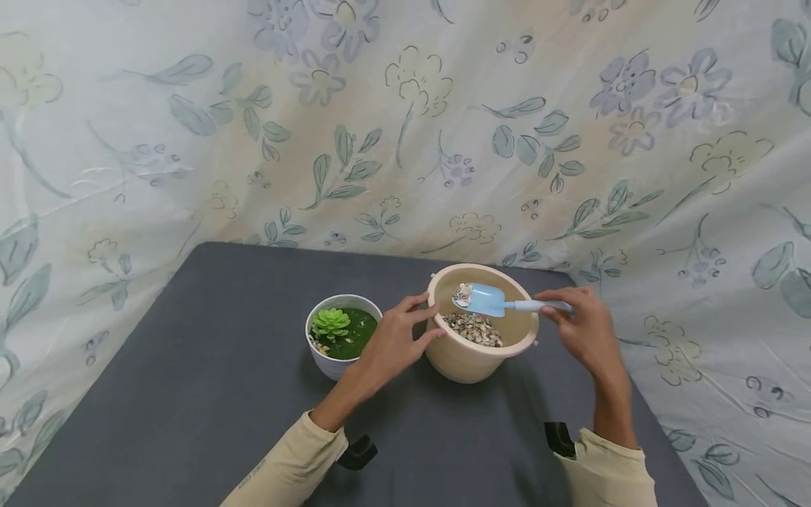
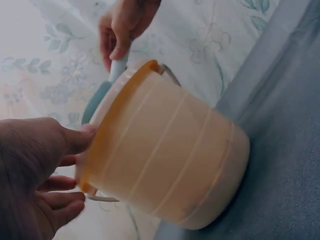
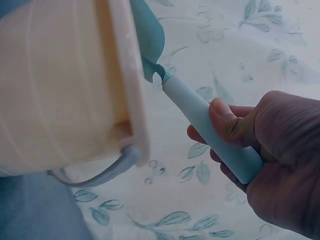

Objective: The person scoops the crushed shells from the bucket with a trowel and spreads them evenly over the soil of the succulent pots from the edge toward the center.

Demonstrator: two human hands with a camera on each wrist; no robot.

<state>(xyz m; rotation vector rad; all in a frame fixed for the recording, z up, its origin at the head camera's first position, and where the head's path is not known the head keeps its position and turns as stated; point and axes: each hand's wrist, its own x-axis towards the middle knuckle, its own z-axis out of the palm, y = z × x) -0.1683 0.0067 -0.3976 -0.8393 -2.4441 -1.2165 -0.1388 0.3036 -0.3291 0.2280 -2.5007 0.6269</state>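
Observation:
A cream bucket [image 1: 465, 362] stands on the dark table with mixed pebbles [image 1: 475, 329] in its bottom. My left hand [image 1: 394, 339] touches the left side of its rim with thumb and fingertips, the fingers spread and loosely bent. In my right hand [image 1: 586, 325] is the handle of a light blue trowel [image 1: 486, 300], gripped between thumb and fingers. Its blade lies over the bucket's opening and carries a small heap of pebbles [image 1: 463, 295] at the tip. The right wrist view shows the pale trowel handle [image 3: 200, 117] with the thumb along it; the bucket's rim hides part of the blade.
Left of the bucket, close to my left forearm, sits a white bowl-shaped pot [image 1: 332, 367] holding a green succulent [image 1: 331, 323] and a mossy surface. The grey table [image 1: 209, 366] ends against a floral cloth [image 1: 405, 141]. A bail handle [image 3: 100, 175] hangs at the bucket's side.

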